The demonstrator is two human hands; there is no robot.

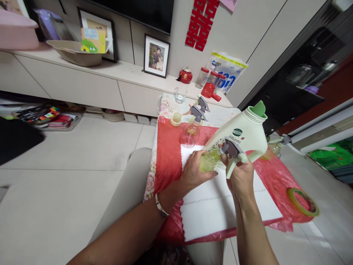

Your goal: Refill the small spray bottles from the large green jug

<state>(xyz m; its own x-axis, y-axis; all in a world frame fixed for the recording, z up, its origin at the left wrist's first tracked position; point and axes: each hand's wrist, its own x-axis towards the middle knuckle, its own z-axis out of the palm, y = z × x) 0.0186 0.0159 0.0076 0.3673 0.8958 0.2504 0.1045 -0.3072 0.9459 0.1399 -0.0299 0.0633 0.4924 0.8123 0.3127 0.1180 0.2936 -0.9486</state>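
Fingers of the left hand (194, 171) are clamped around the bottle (209, 162); fingers of the right hand (242, 175) grip its spray head (234, 150). The bottle tilts over the white mat (211, 215). Caution: a crookedly seated spray head may leak; a knock may topple the uncapped jug (242, 127).

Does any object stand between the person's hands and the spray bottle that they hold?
Nothing visible does: the left hand is closed around the body of the spray bottle, and the right hand grips at its grey spray head. The large pale jug shows beyond the bottle, not in between.
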